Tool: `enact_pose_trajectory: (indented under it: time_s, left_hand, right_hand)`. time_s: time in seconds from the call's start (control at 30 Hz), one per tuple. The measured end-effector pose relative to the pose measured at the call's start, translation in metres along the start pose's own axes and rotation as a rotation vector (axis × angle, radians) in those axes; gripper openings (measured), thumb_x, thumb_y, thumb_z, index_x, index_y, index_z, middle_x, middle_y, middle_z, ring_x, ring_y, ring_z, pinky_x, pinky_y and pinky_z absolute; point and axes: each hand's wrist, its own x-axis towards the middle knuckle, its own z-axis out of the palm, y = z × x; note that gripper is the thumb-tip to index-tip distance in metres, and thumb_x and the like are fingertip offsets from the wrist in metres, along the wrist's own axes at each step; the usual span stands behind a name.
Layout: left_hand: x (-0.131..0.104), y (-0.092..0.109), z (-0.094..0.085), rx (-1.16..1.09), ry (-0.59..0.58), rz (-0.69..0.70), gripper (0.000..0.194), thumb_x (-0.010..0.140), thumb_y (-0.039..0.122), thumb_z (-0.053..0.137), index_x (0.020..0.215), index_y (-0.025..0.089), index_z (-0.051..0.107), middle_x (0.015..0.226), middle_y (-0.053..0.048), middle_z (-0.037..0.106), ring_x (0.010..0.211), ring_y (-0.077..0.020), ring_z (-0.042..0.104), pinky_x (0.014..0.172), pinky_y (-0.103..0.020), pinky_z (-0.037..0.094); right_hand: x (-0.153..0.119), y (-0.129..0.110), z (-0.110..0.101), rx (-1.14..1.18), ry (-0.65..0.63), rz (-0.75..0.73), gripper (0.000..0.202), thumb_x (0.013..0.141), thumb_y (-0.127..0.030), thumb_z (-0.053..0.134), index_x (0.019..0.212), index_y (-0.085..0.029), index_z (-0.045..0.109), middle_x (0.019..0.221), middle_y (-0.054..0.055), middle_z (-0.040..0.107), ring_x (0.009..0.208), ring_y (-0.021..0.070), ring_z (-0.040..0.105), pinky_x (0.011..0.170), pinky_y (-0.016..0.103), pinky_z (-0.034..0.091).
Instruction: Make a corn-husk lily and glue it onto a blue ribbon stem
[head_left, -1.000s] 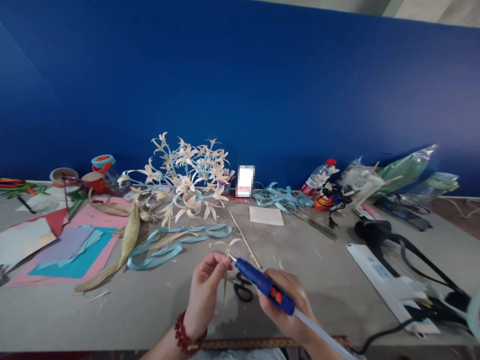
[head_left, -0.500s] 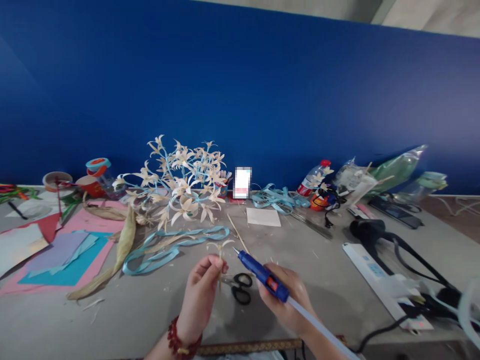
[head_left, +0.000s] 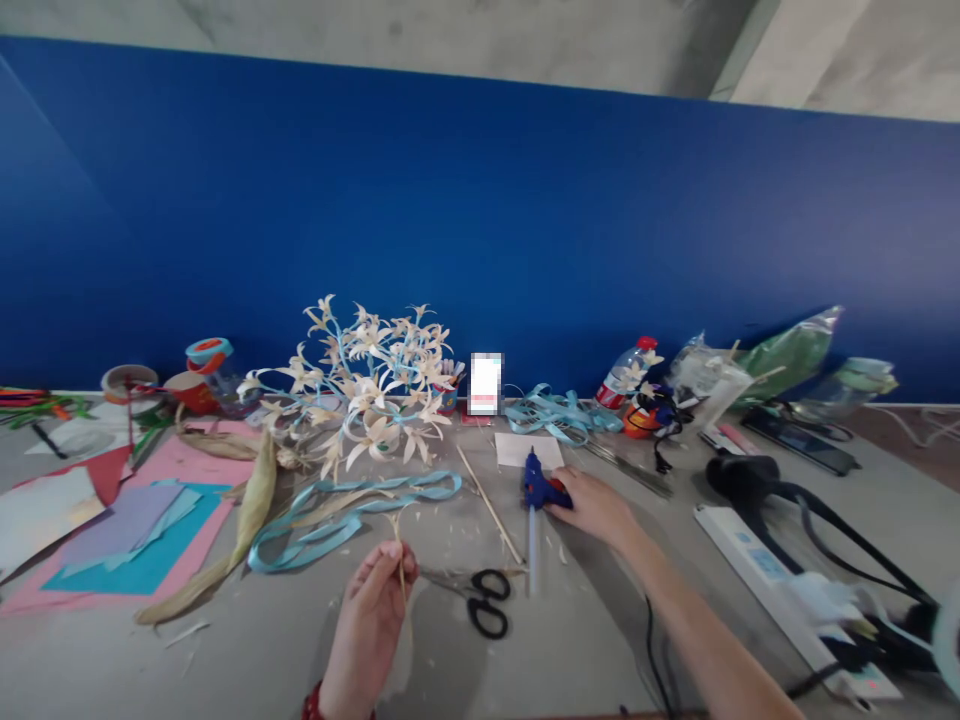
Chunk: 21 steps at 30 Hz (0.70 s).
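Observation:
My left hand is closed in a pinch on the thin stem of a small pale flower, its petals fanning out above the fingers. A blue glue gun is at the front edge of a white card, nozzle pointing away from me. Around its handle my right hand is closed. From the gun's rear a clear glue stick extends toward me. Black-handled scissors lie on the table between my hands, and a thin wooden stick is just beyond them.
Pale husk-like flowers on blue stems stand at the back. Blue ribbon, dried husks and coloured paper lie left. A power strip with cables is at right, behind it a bottle.
My right hand has moved forward with the glue gun, from beside the flower down to the white card. My left hand has lowered slightly toward me, still pinching the flower.

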Motion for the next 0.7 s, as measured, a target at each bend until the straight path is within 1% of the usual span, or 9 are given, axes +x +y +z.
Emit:
enact_pose_trajectory:
  time_s: [0.1, 0.17, 0.2, 0.3, 0.37, 0.43, 0.57, 0.63, 0.7]
  left_hand:
    - [0.004, 0.003, -0.002, 0.001, 0.044, 0.055, 0.019, 0.066, 0.029, 0.083, 0.073, 0.016, 0.071, 0.077, -0.001, 0.064, 0.074, -0.0130, 0.058, 0.075, -0.025, 0.049]
    - [0.006, 0.001, 0.000, -0.001, 0.053, 0.054, 0.021, 0.064, 0.030, 0.084, 0.075, 0.017, 0.072, 0.079, -0.001, 0.065, 0.076, -0.0136, 0.058, 0.077, -0.025, 0.049]
    - [0.006, -0.001, 0.002, 0.005, 0.045, 0.047, 0.021, 0.065, 0.030, 0.084, 0.075, 0.017, 0.072, 0.079, -0.001, 0.065, 0.076, -0.0138, 0.058, 0.077, -0.025, 0.048]
    - [0.005, -0.008, 0.008, 0.043, -0.013, 0.020, 0.019, 0.069, 0.032, 0.081, 0.072, 0.017, 0.070, 0.076, -0.001, 0.063, 0.075, -0.0136, 0.056, 0.076, -0.025, 0.047]
    - [0.001, -0.010, 0.011, 0.069, -0.047, 0.016, 0.019, 0.072, 0.033, 0.079, 0.071, 0.017, 0.068, 0.075, -0.001, 0.062, 0.075, -0.0138, 0.055, 0.076, -0.025, 0.046]
    - [-0.002, -0.008, 0.011, 0.090, -0.066, 0.027, 0.020, 0.074, 0.033, 0.077, 0.069, 0.017, 0.066, 0.074, -0.001, 0.061, 0.075, -0.0143, 0.054, 0.076, -0.025, 0.046]
    - [-0.005, 0.000, 0.004, 0.128, -0.040, 0.060, 0.022, 0.073, 0.035, 0.077, 0.068, 0.017, 0.066, 0.072, -0.001, 0.060, 0.074, -0.0154, 0.054, 0.074, -0.026, 0.046]
    - [-0.003, 0.003, 0.001, 0.127, -0.018, 0.060, 0.021, 0.071, 0.034, 0.078, 0.069, 0.017, 0.067, 0.072, -0.001, 0.060, 0.073, -0.0158, 0.055, 0.073, -0.026, 0.046]
    - [-0.001, 0.004, 0.001, 0.118, -0.015, 0.050, 0.020, 0.071, 0.033, 0.078, 0.069, 0.016, 0.067, 0.071, -0.001, 0.060, 0.072, -0.0158, 0.056, 0.072, -0.027, 0.046]
  right_hand:
    - [0.004, -0.004, -0.019, 0.069, 0.015, -0.074, 0.029, 0.078, -0.030, 0.067, 0.105, -0.019, 0.063, 0.109, 0.009, 0.066, 0.089, 0.0245, 0.065, 0.077, 0.031, 0.046]
    - [0.014, -0.024, -0.026, 0.223, 0.101, -0.103, 0.018, 0.085, -0.026, 0.058, 0.100, -0.018, 0.064, 0.105, 0.009, 0.066, 0.076, 0.0201, 0.064, 0.072, 0.031, 0.046]
    - [0.023, -0.039, -0.026, 0.253, 0.106, -0.134, 0.015, 0.088, -0.027, 0.055, 0.097, -0.019, 0.065, 0.097, 0.007, 0.067, 0.076, 0.0194, 0.063, 0.071, 0.030, 0.045]
    - [0.063, -0.093, -0.010, 0.309, 0.063, -0.225, 0.013, 0.090, -0.029, 0.058, 0.091, -0.021, 0.067, 0.086, 0.002, 0.068, 0.079, 0.0171, 0.063, 0.072, 0.026, 0.045]
    - [0.093, -0.125, 0.010, 0.335, 0.041, -0.255, 0.010, 0.088, -0.027, 0.062, 0.094, -0.022, 0.068, 0.090, 0.002, 0.069, 0.086, 0.0172, 0.063, 0.076, 0.026, 0.045]
    - [0.119, -0.148, 0.029, 0.348, 0.028, -0.248, 0.012, 0.085, -0.025, 0.067, 0.096, -0.019, 0.068, 0.095, 0.005, 0.069, 0.090, 0.0190, 0.063, 0.079, 0.030, 0.046]
    - [0.145, -0.164, 0.054, 0.387, -0.015, -0.238, 0.017, 0.090, -0.030, 0.064, 0.097, -0.015, 0.065, 0.100, 0.005, 0.067, 0.090, 0.0194, 0.063, 0.083, 0.039, 0.050]
    - [0.146, -0.163, 0.057, 0.432, -0.013, -0.229, 0.016, 0.090, -0.029, 0.064, 0.096, -0.015, 0.066, 0.102, 0.005, 0.067, 0.091, 0.0193, 0.063, 0.083, 0.039, 0.050]
    - [0.142, -0.160, 0.055, 0.498, 0.007, -0.205, 0.009, 0.085, -0.024, 0.068, 0.089, -0.016, 0.068, 0.098, 0.005, 0.068, 0.089, 0.0200, 0.064, 0.081, 0.035, 0.049]
